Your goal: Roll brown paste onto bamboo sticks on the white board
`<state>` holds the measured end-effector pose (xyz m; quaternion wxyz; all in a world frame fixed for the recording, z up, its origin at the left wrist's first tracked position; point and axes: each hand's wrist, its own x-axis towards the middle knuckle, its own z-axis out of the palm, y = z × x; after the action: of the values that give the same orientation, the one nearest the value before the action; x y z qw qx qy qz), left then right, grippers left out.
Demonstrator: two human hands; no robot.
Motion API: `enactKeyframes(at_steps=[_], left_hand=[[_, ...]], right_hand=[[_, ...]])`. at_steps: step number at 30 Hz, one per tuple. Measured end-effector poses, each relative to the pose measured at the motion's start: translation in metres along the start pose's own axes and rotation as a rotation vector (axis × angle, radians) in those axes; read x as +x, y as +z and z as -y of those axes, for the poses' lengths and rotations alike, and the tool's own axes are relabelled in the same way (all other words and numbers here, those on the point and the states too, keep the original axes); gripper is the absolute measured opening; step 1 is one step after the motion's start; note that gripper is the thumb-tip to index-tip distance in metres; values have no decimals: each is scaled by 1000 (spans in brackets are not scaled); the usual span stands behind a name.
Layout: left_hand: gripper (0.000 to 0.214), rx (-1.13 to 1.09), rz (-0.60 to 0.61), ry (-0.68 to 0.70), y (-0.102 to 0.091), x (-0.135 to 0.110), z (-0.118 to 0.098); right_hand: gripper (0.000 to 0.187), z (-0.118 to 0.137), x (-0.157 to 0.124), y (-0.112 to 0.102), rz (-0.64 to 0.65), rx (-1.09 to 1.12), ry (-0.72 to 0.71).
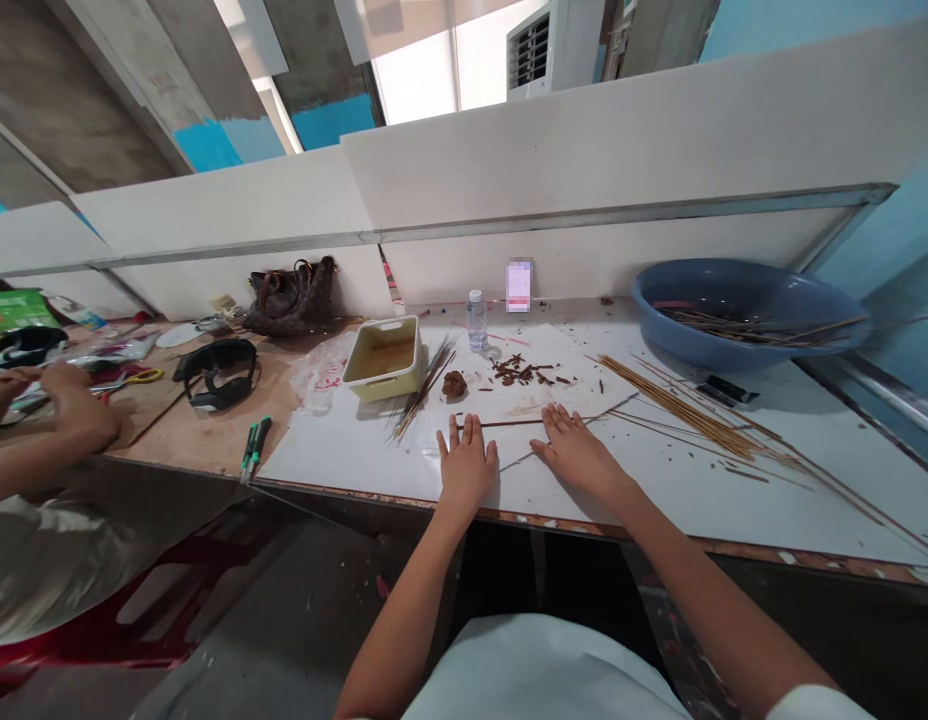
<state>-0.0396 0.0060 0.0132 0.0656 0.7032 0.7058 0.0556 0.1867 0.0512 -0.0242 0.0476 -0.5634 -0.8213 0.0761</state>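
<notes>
Since both lie open and flat near the front edge of the table (344, 470), the left hand (468, 465) and right hand (576, 455) grip nothing, their fingertips just reaching a thin brown stick (501, 423). Whether they press it is hard to make out. Loose sticks (678, 410) fan toward the right corner, below a blue basin (644, 290).

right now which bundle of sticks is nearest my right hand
The long pale bundle of sticks right of your right hand. The dark bunch by the cream tray and the sticks in the blue basin lie farther off.
</notes>
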Motion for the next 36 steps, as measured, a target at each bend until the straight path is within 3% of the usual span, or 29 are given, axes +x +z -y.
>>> enactKeyframes(at_steps=[5,12,19,26,33,36], left_hand=[[65,-1,-50,13,14,-23,6],[65,5,-5,0,-1,7,2],[65,27,-54,28,14,-24,12],[64,56,27,26,-5,7,7],[71,60,-51,38,19,-30,15],[72,46,-20,39,18,-25,17]], right_hand=[[87,-9,-24,16,-21,0,-66],[82,-11,7,4,9,-1,-37],[86,-13,-27,25,-65,-2,-72],[78,-12,-5,5,-28,-16,-45],[79,-21,-25,15,-43,56,-96],[78,-23,-20,12,-42,52,-100]])
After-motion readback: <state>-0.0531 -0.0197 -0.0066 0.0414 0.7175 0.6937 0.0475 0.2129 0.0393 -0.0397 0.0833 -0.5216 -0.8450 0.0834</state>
